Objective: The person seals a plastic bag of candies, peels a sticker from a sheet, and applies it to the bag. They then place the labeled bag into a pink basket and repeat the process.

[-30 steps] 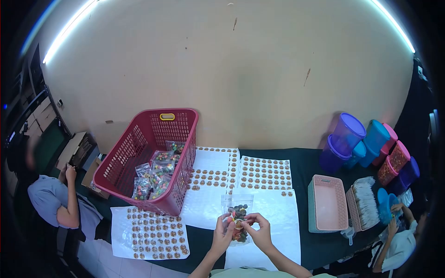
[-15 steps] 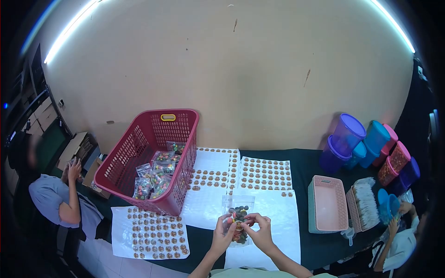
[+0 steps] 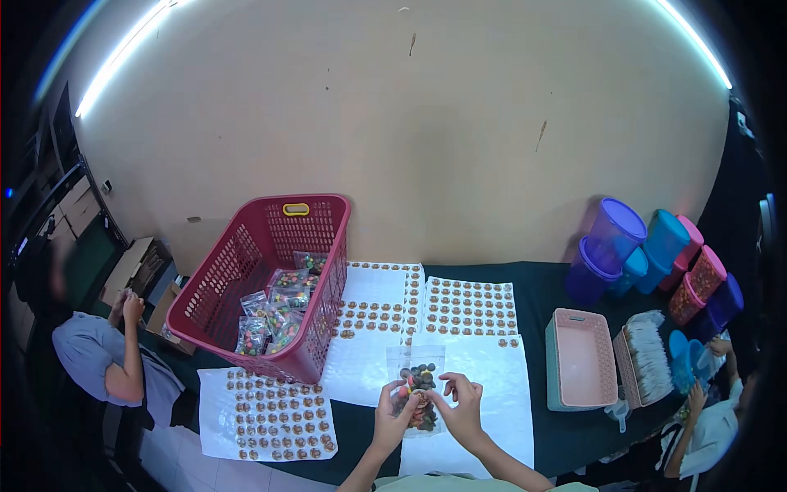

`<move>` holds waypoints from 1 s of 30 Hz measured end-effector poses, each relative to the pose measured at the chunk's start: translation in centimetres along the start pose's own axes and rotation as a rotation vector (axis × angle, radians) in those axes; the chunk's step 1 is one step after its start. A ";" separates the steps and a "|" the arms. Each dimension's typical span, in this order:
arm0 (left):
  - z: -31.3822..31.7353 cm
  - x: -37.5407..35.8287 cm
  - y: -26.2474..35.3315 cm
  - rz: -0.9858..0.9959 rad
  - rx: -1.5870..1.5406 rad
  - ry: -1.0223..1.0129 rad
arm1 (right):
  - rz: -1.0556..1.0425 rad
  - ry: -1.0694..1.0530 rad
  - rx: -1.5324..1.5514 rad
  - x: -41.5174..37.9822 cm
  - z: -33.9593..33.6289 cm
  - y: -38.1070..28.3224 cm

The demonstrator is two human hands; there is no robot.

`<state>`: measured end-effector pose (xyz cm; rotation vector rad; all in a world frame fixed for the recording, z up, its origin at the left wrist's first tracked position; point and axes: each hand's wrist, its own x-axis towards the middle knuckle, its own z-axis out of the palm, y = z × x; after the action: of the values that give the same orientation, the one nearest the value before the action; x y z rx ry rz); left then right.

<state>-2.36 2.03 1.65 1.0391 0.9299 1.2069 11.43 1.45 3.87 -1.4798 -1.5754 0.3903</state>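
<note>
A clear zip bag [image 3: 416,357] of dark, red and yellow round candies is held upright just above the white sheet. My left hand [image 3: 395,416] is closed on its left edge, with the thumb on the front. A small round brown sticker [image 3: 421,396] shows on the bag near both thumbs. At the bag's right edge is my right hand [image 3: 461,407]; its thumb tip touches the bag by the sticker, while the curled forefinger stands apart from the thumb. White sticker sheets [image 3: 470,308] with rows of round brown labels lie beyond and to the left.
A maroon laundry basket [image 3: 321,328] with several filled bags stands left. To the right are pink and teal baskets [image 3: 582,357], a basket of stacked clear bags [image 3: 649,361] and coloured tubs [image 3: 615,234]. One person [image 3: 119,357] is at left; another [image 3: 711,435] is at right.
My right forefinger has lifted off the bag, leaving the thumb near the sticker. The bag has shifted slightly left. The person at left has lowered their hands slightly.
</note>
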 end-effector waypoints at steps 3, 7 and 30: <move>-0.2 -0.1 0.4 -0.027 -0.064 0.003 | 0.209 0.050 0.426 0.2 0.4 1.5; -0.5 0.0 -0.6 0.067 -0.018 -0.047 | 0.222 -0.075 0.540 -0.3 0.7 1.4; -1.6 0.1 -0.5 0.003 0.067 -0.185 | 0.331 -0.364 0.754 -0.9 0.4 1.2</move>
<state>-3.72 2.30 0.69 1.1846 0.8288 1.0676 11.80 1.06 2.41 -1.0888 -1.2179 1.3440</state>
